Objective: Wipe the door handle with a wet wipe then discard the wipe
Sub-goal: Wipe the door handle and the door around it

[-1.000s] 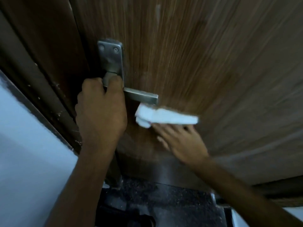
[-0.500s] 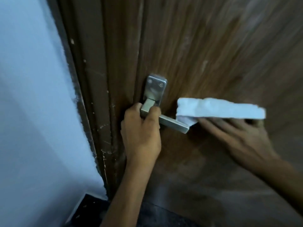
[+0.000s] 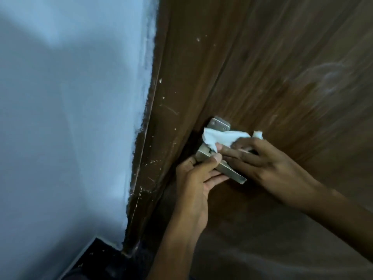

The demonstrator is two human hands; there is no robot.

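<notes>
Metal handle (image 3: 226,168) on a brown wood-grain door (image 3: 282,77), the lever sloping down and to the right from its plate (image 3: 219,124). Left hand (image 3: 196,178) clamped on the lever from below, close to the plate – thumb on top, fingers curled under the bar. Free end of the lever bare, poking out to the right past the left hand.

White wipe (image 3: 224,138) crumpled against the handle just below the plate, covering the lower part of the plate and the root of the lever. Right hand (image 3: 268,164) pressed onto the wipe from the right, fingers closed down on it, index fingertip at its lower left edge. Small tuft of the wipe sticking up to the right of the plate, behind the right-hand knuckles. Both hands close together at the handle, thumb of the left nearly touching the fingers of the right.

Left of the handle, a dark door frame (image 3: 153,148) flecked with pale paint spots and scratches – beyond that, a pale blue wall (image 3: 66,118). Below the handle and far to the left, a strip of dark floor (image 3: 96,259) at the foot of the wall. Faint whitish smear on the door above and right of the handle.
</notes>
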